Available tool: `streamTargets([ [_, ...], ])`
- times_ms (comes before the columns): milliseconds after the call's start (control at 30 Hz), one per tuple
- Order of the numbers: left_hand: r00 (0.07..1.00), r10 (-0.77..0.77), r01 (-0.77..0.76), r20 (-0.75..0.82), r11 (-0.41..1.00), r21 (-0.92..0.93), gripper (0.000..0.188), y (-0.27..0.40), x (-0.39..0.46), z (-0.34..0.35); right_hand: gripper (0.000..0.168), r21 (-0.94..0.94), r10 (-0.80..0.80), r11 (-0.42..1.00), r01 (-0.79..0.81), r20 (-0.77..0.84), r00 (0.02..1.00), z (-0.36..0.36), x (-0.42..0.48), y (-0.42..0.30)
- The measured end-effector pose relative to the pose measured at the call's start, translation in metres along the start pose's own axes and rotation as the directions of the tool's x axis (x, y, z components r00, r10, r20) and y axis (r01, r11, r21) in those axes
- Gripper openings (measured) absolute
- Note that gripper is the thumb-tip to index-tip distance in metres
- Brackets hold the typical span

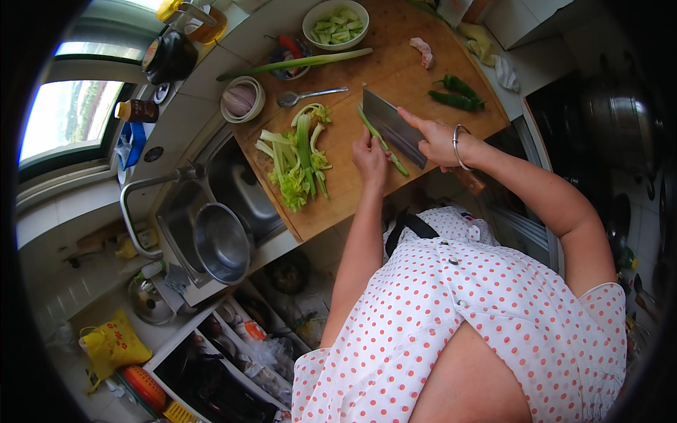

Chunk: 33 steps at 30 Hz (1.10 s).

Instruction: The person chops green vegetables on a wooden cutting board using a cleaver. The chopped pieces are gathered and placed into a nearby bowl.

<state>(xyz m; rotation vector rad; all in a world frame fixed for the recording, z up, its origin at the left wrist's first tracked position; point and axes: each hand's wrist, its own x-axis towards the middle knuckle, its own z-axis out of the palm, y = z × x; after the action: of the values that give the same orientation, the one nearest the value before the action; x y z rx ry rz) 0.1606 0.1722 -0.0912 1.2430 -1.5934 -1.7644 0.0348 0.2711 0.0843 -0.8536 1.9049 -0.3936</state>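
Observation:
My left hand (372, 156) holds a green celery stalk (398, 163) near the front edge of the wooden cutting board (344, 195). Against the stalk's right side is the broad blade of a cleaver (389, 124); whether it touches the stalk I cannot tell. My right hand (441, 140) grips the cleaver, its index finger stretched along the blade's spine and the wooden handle showing below. Left of my hands lies a pile of leafy celery stalks (301, 153). Behind the pile rests a metal spoon (312, 95). A white bowl of cut celery (337, 50) stands at the back.
Two green peppers (457, 95) and a piece of raw meat (422, 52) lie on the board's right side. A scallion (296, 62) crosses a bowl with a red chili (291, 46). A bowl holds a shallot or onion (239, 99). Left are a sink (238, 169) and metal basin (222, 243).

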Motion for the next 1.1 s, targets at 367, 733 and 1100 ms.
streamTargets([
  [367, 0.974, 0.217, -0.207, -0.070, 0.969, 0.133, 0.029, -0.037, 0.011, 0.001, 0.080, 0.030, 0.033, 0.999, -0.035, 0.088, 0.996, 0.004, -0.037, 0.005],
  [733, 0.952, 0.260, -0.213, -0.160, 0.941, 0.263, 0.035, -0.020, -0.004, 0.005, 0.077, -0.105, 0.031, 0.994, -0.018, 0.117, 0.993, 0.016, -0.060, 0.027],
  [1100, 0.978, 0.186, -0.133, -0.097, 0.909, 0.395, 0.047, -0.003, -0.008, 0.004, 0.074, 0.190, 0.063, 0.980, -0.056, -0.029, 0.998, 0.006, -0.107, 0.053],
])
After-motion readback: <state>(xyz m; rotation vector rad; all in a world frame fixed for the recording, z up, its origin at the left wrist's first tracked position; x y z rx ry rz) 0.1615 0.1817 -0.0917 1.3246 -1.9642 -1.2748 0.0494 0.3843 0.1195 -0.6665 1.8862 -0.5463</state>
